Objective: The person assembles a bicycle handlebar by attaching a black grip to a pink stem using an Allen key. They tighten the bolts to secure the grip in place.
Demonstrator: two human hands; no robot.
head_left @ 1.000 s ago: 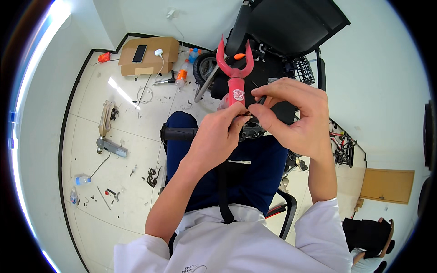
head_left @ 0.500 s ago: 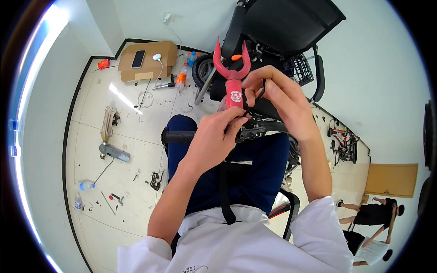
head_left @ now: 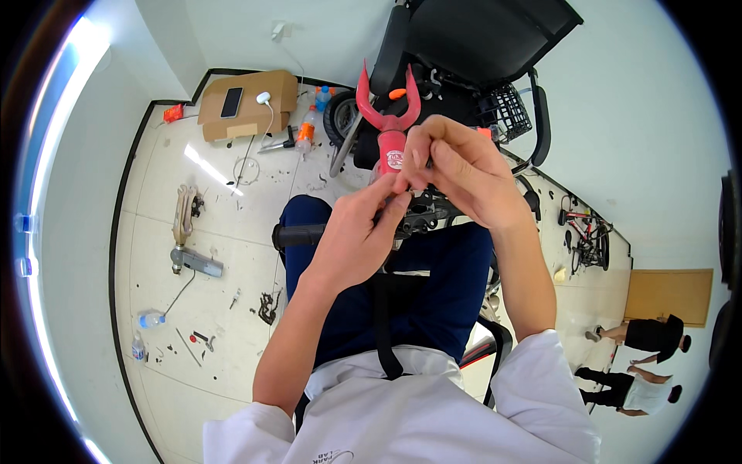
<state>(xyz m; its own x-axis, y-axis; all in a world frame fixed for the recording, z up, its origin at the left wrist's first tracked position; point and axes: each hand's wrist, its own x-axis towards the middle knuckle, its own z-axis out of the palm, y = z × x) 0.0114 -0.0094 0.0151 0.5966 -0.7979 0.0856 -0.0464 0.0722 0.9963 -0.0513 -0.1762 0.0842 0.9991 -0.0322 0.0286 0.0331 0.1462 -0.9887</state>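
Observation:
Above my lap stands the red fork-shaped bicycle part (head_left: 392, 143), its two prongs pointing away from me and a round white label on its tube. Below it lies the black handlebar (head_left: 303, 234) with its clamp parts (head_left: 421, 213), partly behind my hands. My left hand (head_left: 362, 232) is closed in a pinch at the lower end of the red tube; what its fingertips grip is hidden. Just right of the tube, my right hand (head_left: 468, 170) is closed on a thin black hex key (head_left: 430, 163), mostly covered by the fingers. The fingertips of both hands nearly meet.
Ahead stands a black chair (head_left: 495, 46) with a basket (head_left: 506, 114). On the left floor are a cardboard piece (head_left: 267, 93) with a phone (head_left: 231, 102), bottles (head_left: 307, 127), a grey power tool (head_left: 197, 263) and loose parts. Two people (head_left: 653, 338) and a red bicycle (head_left: 587, 232) are at right.
My right hand has turned and come down and left toward my left fingertips, covering more of the hex key. My left hand stays near the tube's lower end. The people at right have shifted.

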